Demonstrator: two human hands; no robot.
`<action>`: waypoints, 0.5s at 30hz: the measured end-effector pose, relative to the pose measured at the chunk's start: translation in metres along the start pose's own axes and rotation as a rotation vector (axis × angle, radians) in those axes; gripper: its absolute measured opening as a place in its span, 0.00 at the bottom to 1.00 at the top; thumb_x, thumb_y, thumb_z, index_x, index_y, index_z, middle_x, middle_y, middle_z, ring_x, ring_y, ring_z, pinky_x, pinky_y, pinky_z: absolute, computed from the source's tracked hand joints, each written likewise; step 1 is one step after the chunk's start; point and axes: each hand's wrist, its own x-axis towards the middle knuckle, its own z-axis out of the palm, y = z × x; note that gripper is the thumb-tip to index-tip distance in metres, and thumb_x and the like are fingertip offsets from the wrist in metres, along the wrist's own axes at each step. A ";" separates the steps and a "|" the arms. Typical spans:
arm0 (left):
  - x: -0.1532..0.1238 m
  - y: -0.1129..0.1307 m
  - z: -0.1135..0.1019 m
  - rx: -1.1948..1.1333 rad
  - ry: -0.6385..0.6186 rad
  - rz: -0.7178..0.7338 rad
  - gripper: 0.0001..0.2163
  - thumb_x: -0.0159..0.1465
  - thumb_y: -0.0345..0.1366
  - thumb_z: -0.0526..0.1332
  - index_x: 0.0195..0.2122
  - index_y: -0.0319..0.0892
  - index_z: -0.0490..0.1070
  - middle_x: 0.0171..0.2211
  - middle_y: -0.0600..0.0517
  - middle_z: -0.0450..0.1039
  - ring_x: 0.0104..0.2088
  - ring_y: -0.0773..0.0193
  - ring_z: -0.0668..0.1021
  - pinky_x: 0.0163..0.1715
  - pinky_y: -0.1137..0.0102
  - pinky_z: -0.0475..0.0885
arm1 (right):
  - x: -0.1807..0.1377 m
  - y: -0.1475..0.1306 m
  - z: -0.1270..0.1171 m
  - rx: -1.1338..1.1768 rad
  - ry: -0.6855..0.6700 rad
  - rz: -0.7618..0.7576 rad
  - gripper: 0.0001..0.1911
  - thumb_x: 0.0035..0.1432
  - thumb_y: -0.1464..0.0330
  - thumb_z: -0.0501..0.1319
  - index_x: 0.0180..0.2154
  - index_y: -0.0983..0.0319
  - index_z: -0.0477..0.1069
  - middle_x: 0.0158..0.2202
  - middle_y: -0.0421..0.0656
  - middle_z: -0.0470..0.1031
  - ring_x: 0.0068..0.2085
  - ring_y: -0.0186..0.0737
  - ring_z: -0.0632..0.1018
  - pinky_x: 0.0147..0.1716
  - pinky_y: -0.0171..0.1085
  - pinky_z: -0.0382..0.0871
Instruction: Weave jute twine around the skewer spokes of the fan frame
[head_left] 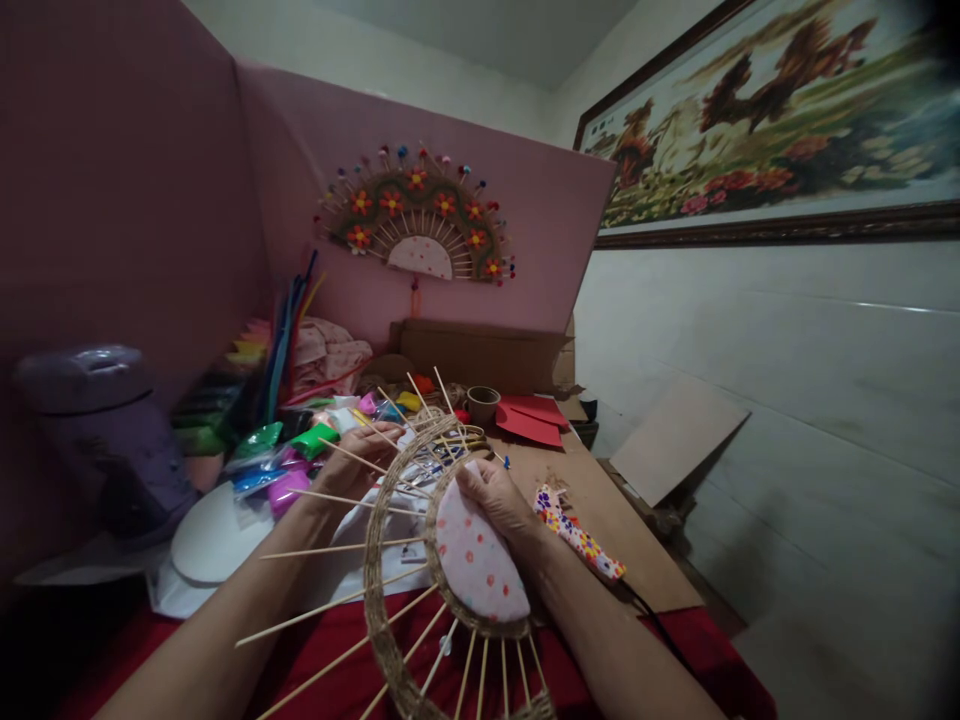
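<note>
I hold a half-made fan frame [390, 560]: a jute-wrapped arc with several thin wooden sticks fanning out from a pink dotted half-disc [476, 565]. My right hand [499, 500] grips the top edge of the half-disc, fingers curled over it. My left hand [360, 455] reaches behind the sticks at the far end of the arc, fingers bent around the sticks and twine. Both forearms come in from the bottom of the view.
A finished flowered fan [420, 225] hangs on the pink backboard. Packets of coloured clay [292, 455], pipe cleaners [289, 335], a purple jug [105, 430], a white foam oval [214, 540], red paper [529, 420], a small cup [482, 402] and a flowered strip [577, 535] lie around. A framed painting [772, 120] hangs right.
</note>
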 end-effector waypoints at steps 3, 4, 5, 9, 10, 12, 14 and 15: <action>0.000 0.001 0.000 0.030 0.014 0.010 0.06 0.46 0.29 0.68 0.24 0.36 0.74 0.18 0.53 0.70 0.17 0.73 0.69 0.17 0.78 0.62 | 0.001 0.002 -0.001 -0.014 -0.008 -0.016 0.28 0.37 0.49 0.69 0.24 0.63 0.61 0.17 0.33 0.62 0.17 0.25 0.61 0.17 0.29 0.52; 0.000 0.001 0.000 0.038 0.002 0.015 0.05 0.45 0.29 0.68 0.24 0.36 0.74 0.18 0.53 0.70 0.17 0.73 0.69 0.16 0.79 0.62 | 0.001 0.003 -0.002 -0.017 -0.006 -0.022 0.28 0.37 0.49 0.69 0.24 0.63 0.61 0.17 0.33 0.62 0.17 0.25 0.61 0.17 0.29 0.51; -0.001 0.001 0.000 0.048 -0.016 0.017 0.05 0.45 0.29 0.69 0.24 0.36 0.74 0.18 0.53 0.70 0.17 0.73 0.69 0.16 0.79 0.61 | 0.001 0.004 -0.002 -0.017 -0.003 -0.025 0.28 0.37 0.49 0.69 0.24 0.63 0.61 0.17 0.33 0.62 0.18 0.25 0.61 0.18 0.29 0.51; -0.002 -0.001 0.000 0.089 -0.094 -0.017 0.06 0.43 0.29 0.69 0.22 0.36 0.75 0.14 0.54 0.67 0.14 0.74 0.65 0.13 0.78 0.56 | 0.002 0.005 -0.003 -0.021 0.001 -0.023 0.28 0.37 0.48 0.69 0.23 0.63 0.61 0.17 0.33 0.60 0.18 0.25 0.59 0.18 0.29 0.49; -0.003 -0.002 0.000 0.094 -0.108 -0.026 0.06 0.42 0.29 0.69 0.22 0.36 0.75 0.14 0.54 0.67 0.13 0.74 0.64 0.12 0.78 0.55 | 0.002 0.004 -0.003 -0.022 -0.007 -0.027 0.27 0.38 0.49 0.69 0.23 0.63 0.61 0.17 0.33 0.60 0.18 0.25 0.59 0.18 0.29 0.49; -0.002 -0.001 0.000 0.104 -0.118 -0.034 0.07 0.40 0.29 0.68 0.22 0.36 0.75 0.13 0.54 0.66 0.12 0.74 0.63 0.12 0.77 0.53 | 0.002 0.004 -0.003 -0.023 -0.015 -0.039 0.27 0.40 0.49 0.68 0.23 0.63 0.60 0.17 0.32 0.59 0.18 0.24 0.58 0.18 0.29 0.48; -0.002 0.000 -0.001 0.119 -0.107 -0.032 0.06 0.39 0.28 0.68 0.21 0.36 0.75 0.13 0.54 0.66 0.12 0.74 0.63 0.12 0.78 0.52 | 0.002 0.004 -0.003 -0.024 -0.019 -0.043 0.27 0.40 0.49 0.68 0.23 0.63 0.60 0.17 0.32 0.60 0.18 0.24 0.59 0.18 0.29 0.48; -0.002 0.001 -0.001 0.130 -0.103 -0.031 0.06 0.39 0.28 0.68 0.21 0.36 0.75 0.13 0.54 0.66 0.13 0.74 0.64 0.12 0.78 0.52 | 0.001 0.004 -0.003 -0.027 -0.019 -0.044 0.27 0.39 0.49 0.69 0.23 0.63 0.60 0.17 0.32 0.59 0.18 0.24 0.59 0.18 0.29 0.48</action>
